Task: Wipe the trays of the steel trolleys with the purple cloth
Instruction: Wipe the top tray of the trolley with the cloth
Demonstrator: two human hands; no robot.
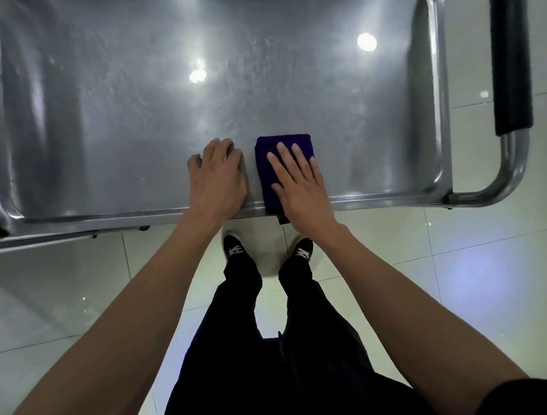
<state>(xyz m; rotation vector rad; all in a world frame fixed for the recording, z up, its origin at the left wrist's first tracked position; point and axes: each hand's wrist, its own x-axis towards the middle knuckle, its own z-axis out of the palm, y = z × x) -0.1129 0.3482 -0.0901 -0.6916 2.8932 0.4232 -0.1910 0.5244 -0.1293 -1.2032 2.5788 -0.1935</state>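
Fingers (287, 153) of right hand (299, 181) lie straight, pressing the folded purple cloth (265, 163) flat at the tray (105, 120) near rim, likely for even wiping pressure. Left hand (217, 175) rests beside it, fingers loosely bent, gripping nothing, probably bracing the trolley.

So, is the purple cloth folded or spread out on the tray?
Folded. The cloth is a compact thick rectangle under the flat right hand, near the tray's front edge.

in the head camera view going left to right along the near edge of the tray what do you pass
Tray's left rim → left hand → purple cloth → right hand → tray's right rim → trolley handle.
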